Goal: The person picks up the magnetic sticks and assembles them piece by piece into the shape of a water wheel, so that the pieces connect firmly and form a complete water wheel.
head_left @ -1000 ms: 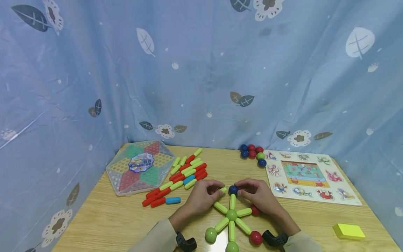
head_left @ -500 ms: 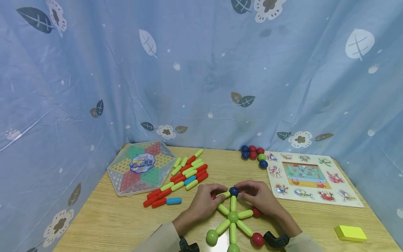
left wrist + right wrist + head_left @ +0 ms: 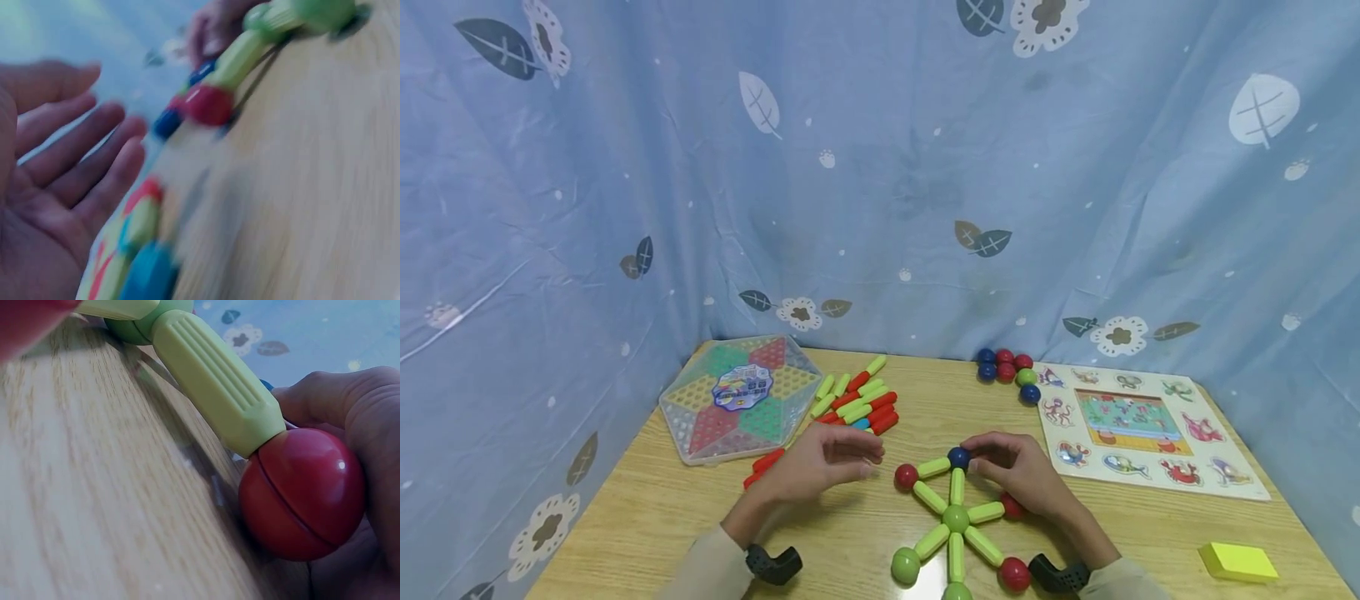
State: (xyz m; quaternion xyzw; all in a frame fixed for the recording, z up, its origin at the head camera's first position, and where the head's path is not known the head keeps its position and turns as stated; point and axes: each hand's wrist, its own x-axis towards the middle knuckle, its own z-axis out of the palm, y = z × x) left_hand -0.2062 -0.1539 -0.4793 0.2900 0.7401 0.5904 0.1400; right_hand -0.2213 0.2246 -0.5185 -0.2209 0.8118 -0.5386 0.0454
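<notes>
On the table lies a wheel of light-green rods round a green ball (image 3: 955, 519), with green, red and blue balls at the rod ends. My right hand (image 3: 1018, 472) pinches the blue ball (image 3: 958, 457) at the far tip between thumb and forefinger. From that ball a green rod (image 3: 933, 467) runs left to a red ball (image 3: 906, 477). Beside my right palm sits another red ball (image 3: 303, 494), on its own spoke. My left hand (image 3: 823, 458), holding nothing, is in the air left of the wheel, fingers extended in the left wrist view, near the loose rods (image 3: 850, 408).
A hexagonal Chinese checkers box (image 3: 741, 400) lies at the back left. Several loose balls (image 3: 1006, 372) are grouped at the back, beside a sea-animal puzzle board (image 3: 1138, 425). A yellow block (image 3: 1237, 562) is at the front right. A blue curtain (image 3: 880, 167) rises behind the table.
My left hand brought the green rod with its red ball against the blue ball, let go and moved left toward the loose rods. The right hand stayed at the blue ball.
</notes>
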